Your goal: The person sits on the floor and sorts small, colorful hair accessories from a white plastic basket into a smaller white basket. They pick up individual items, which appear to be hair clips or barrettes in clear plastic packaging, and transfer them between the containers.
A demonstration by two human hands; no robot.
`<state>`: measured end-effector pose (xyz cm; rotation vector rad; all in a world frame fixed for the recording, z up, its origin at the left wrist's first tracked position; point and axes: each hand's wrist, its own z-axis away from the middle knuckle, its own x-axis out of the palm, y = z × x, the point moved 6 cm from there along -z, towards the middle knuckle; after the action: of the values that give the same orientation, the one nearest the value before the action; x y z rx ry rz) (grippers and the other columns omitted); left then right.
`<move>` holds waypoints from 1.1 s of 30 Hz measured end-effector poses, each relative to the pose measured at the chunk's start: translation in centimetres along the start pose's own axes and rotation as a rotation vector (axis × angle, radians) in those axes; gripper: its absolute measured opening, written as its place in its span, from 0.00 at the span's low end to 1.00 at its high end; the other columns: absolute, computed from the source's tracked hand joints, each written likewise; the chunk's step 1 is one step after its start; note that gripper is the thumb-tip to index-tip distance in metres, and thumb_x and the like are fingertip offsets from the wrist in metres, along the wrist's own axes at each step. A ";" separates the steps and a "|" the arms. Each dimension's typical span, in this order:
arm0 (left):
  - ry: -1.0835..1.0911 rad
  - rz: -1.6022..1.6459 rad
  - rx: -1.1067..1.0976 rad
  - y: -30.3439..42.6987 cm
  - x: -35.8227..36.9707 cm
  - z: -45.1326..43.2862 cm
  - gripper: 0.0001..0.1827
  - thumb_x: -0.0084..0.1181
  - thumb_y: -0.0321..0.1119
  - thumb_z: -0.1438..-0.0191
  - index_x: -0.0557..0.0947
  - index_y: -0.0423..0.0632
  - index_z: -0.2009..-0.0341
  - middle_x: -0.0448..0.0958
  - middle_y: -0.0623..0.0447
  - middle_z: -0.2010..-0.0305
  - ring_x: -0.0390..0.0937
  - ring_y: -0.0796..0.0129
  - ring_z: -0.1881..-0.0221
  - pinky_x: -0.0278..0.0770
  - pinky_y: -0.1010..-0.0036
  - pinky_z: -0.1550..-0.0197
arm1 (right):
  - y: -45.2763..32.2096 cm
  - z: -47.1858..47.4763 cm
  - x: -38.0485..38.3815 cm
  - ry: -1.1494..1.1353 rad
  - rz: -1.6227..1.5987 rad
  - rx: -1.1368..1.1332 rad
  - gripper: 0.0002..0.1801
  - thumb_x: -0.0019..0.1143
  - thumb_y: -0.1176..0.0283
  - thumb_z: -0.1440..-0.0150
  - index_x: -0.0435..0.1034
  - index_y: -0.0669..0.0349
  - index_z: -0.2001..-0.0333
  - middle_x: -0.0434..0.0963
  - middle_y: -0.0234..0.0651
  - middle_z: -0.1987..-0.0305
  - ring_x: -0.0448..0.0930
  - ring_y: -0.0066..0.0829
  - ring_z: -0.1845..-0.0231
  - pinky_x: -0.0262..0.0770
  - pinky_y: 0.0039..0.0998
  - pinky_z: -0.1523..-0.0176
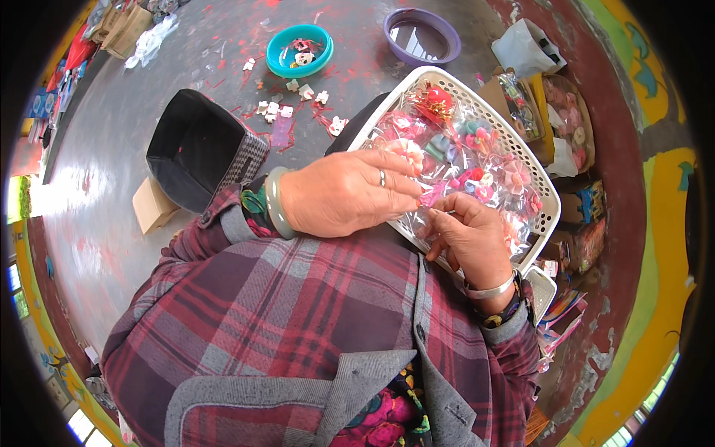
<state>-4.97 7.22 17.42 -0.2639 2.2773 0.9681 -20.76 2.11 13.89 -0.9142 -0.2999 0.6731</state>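
A white perforated plastic basket (pixel 544 193) rests in front of me, filled with clear plastic bags of pink, red and pastel ornaments (pixel 479 137). Over its near left side reaches my left hand (pixel 352 193), palm down, with a ring and a pale green bangle; its fingertips are close to my right hand. My right hand (pixel 466 232), with a silver bangle, is above the basket's near edge. Its thumb and index finger pinch what looks like clear plastic wrap beside a bright pink piece (pixel 433 194). The rest of what the fingers touch is hidden.
A black open fabric box (pixel 190 145) and a small cardboard box (pixel 152 205) stand left. Beyond are a teal bowl (pixel 300 51), a purple basin (pixel 422 36) and small white pieces (pixel 305 91) on the grey surface. Cardboard boxes (pixel 525 114) and a white bag (pixel 525 47) line the right.
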 end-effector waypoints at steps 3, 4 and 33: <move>-0.061 -0.182 -0.031 -0.4 1.1 0.4 0.14 0.56 0.24 0.54 0.80 0.42 0.60 0.77 0.47 0.54 0.72 0.53 0.49 0.71 0.64 0.46 | 0.2 0.0 -0.1 0.013 0.070 -0.010 0.05 0.51 0.76 0.45 0.69 0.67 0.67 0.77 0.35 0.77 0.75 0.20 0.84 0.68 0.19 0.81; -0.078 -0.211 -0.024 -0.7 1.2 0.5 0.14 0.54 0.26 0.56 0.80 0.42 0.61 0.77 0.48 0.54 0.72 0.54 0.48 0.71 0.66 0.46 | 0.2 0.0 -0.1 0.016 0.090 -0.017 0.05 0.51 0.76 0.45 0.70 0.67 0.67 0.77 0.35 0.78 0.74 0.19 0.84 0.68 0.19 0.81; -0.252 -0.063 -0.043 -0.6 0.4 -2.2 0.11 0.57 0.19 0.60 0.78 0.39 0.68 0.75 0.47 0.63 0.74 0.54 0.62 0.73 0.64 0.57 | 6.0 16.5 -20.8 0.975 -0.338 -0.637 0.08 0.46 0.72 0.38 0.70 0.65 0.58 0.75 0.33 0.76 0.71 0.16 0.81 0.61 0.13 0.82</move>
<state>-6.07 5.23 17.98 -0.2177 2.0098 0.9612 -47.39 1.48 19.50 -1.6374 0.2291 -0.2507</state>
